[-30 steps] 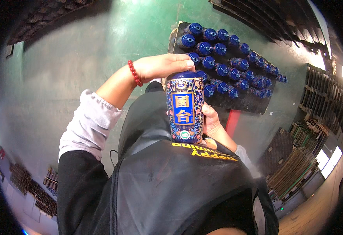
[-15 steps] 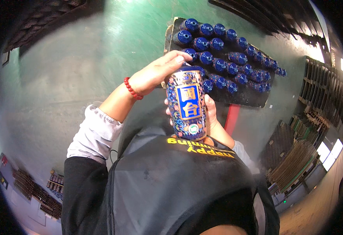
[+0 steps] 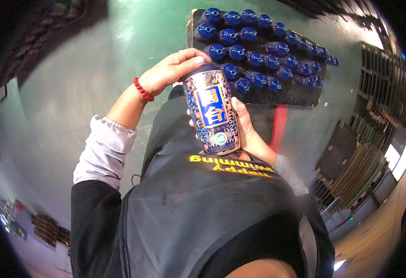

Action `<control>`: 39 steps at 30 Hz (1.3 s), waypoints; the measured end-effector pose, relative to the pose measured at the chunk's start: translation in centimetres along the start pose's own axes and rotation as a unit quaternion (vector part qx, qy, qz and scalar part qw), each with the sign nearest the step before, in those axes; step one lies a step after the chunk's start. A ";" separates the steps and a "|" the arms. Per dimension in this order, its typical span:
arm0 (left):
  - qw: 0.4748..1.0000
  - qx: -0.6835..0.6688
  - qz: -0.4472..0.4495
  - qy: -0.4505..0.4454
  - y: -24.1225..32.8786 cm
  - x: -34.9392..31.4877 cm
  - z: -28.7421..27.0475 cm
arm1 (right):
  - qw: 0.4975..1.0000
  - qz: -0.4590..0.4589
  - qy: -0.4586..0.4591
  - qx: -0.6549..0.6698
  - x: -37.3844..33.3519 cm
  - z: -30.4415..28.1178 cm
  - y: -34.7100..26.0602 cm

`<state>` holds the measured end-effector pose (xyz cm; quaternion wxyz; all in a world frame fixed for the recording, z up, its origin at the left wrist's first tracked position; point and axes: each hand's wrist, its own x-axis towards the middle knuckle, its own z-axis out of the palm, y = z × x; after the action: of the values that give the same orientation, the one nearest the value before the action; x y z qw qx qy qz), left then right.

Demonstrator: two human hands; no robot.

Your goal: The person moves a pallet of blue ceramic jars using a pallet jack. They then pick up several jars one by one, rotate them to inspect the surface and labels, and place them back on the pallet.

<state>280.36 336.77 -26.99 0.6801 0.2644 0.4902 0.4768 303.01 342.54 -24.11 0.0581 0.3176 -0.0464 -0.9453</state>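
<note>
In front of my chest is a dark blue bottle [image 3: 213,113] with a colourful floral pattern, a gold-framed blue label and a small round green-and-white mark. It tilts slightly, its top away from me. My right hand [image 3: 245,121] grips its body from behind, the thumb along the right side and fingertips showing at the left. My left hand [image 3: 173,69], above a red bead bracelet [image 3: 142,89], is closed over the bottle's top; the fingers hide the neck and mouth. The bottle's base is close to my dark apron [image 3: 180,194].
Several similar blue bottles [image 3: 237,52] stand in rows on a dark board [image 3: 282,96] ahead, one lying tilted among them. A red strip [image 3: 279,125] runs below the board. Stacked boards [image 3: 351,185] are at the right, on a green-grey floor [image 3: 133,46].
The bottle and both hands have shifted slightly left and up in the view, with the hold unchanged. The board of bottles also sits higher in the picture.
</note>
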 end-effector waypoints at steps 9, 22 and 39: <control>0.974 0.190 0.021 -0.122 6.8 6.1 3.8 | 0.983 -0.115 -0.117 -0.080 -3.7 -1.8 -4.1; 0.655 0.651 0.383 0.003 7.8 23.8 20.0 | 0.838 -0.417 0.212 -0.282 -16.7 -25.6 -11.5; 0.636 0.762 0.059 0.110 -15.8 51.4 16.7 | 0.890 -0.303 0.321 -0.111 -19.8 -41.5 -2.6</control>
<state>305.20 378.83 -55.04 0.1487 0.6630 0.7337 -0.0009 343.64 345.75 -45.57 -0.1846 0.5938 0.1786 -0.7625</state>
